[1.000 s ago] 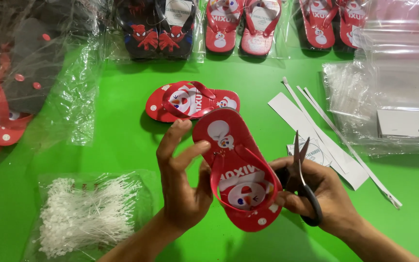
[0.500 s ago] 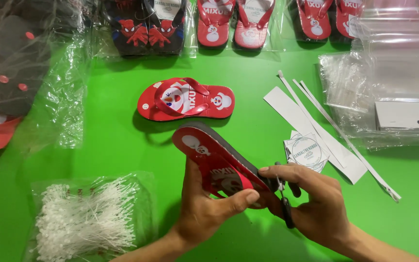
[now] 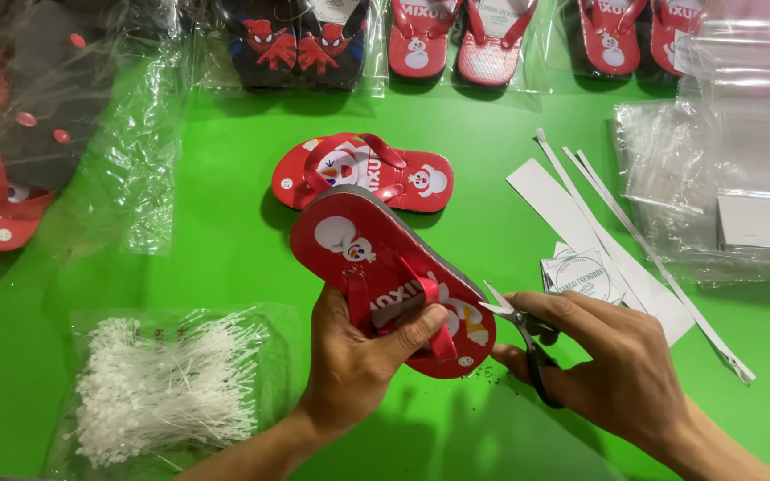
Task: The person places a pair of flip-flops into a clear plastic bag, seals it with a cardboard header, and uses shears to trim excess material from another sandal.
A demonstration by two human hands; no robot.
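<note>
My left hand [image 3: 354, 365] grips a small red flip-flop [image 3: 376, 258] with cartoon prints, thumb pressed over its red strap, sole side up and tilted toward me. My right hand [image 3: 617, 365] holds small black-handled scissors [image 3: 519, 330], their blades slightly apart and pointing at the flip-flop's edge near the strap. A matching red flip-flop [image 3: 363, 174] lies flat on the green table [image 3: 225, 267] just beyond the held one.
A clear bag of white plastic tag pins [image 3: 167, 383] lies at lower left. White paper strips and round labels [image 3: 581, 267] lie right of centre. Clear plastic bags [image 3: 724, 178] pile up at right. Bagged flip-flop pairs [image 3: 456, 40] line the far edge; more footwear in plastic [image 3: 20, 151] at left.
The held flip-flop turned from its edge to show its printed top and strap. My right hand drew back slightly to the right, scissors now pointing at the flip-flop's side.
</note>
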